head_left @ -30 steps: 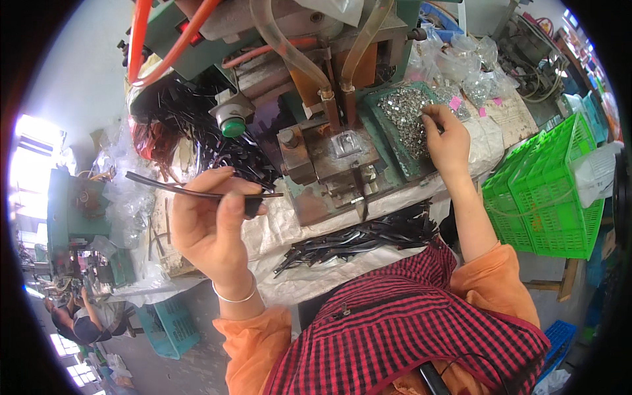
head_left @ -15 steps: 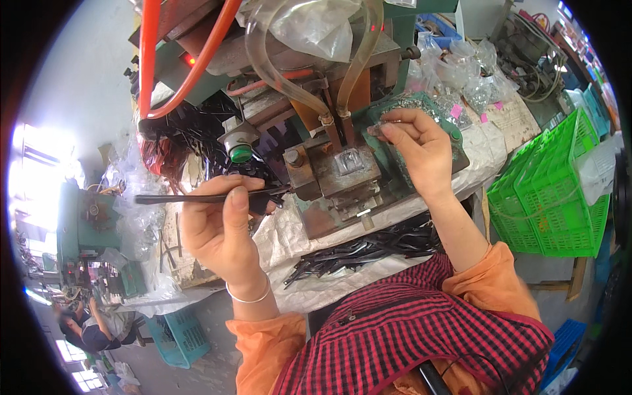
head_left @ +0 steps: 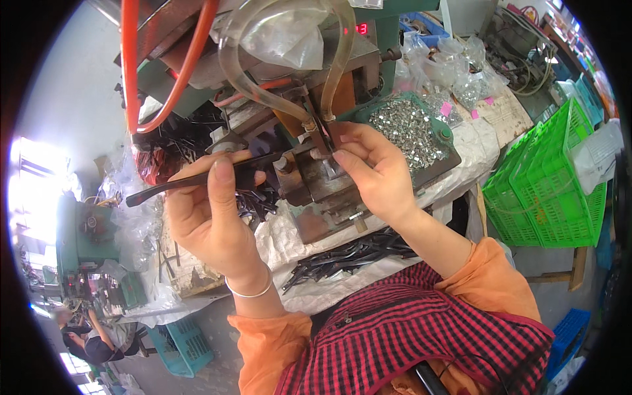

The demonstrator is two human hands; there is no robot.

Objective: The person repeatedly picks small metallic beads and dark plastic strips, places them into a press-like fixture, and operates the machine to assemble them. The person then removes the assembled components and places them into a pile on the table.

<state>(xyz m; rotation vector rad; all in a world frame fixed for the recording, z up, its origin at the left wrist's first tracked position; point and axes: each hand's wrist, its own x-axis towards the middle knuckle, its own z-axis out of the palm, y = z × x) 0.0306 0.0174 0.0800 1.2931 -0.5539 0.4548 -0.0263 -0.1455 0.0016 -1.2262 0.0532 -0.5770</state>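
My left hand (head_left: 214,220) is closed on a long, flat black strip (head_left: 153,193). The strip's far end reaches the metal die block (head_left: 304,189) of a bench press. My right hand (head_left: 380,176) is at the top of that block, just beneath the press's upper tool. Its thumb and fingers are pinched together, and they hide whatever is between them. Two clear hoses (head_left: 232,62) come down to the tool beside my right fingertips.
Right of the press, a green tray (head_left: 407,130) holds many small shiny metal pieces. More black strips (head_left: 359,253) lie along the bench's front. A green crate (head_left: 543,181) stands at the right. Orange hoses (head_left: 130,72) hang at upper left. A person (head_left: 99,339) sits far left.
My right hand has moved left from above the tray to the die block, uncovering the metal pieces. My left hand has brought the black strip slightly up, its near end now tilted lower.
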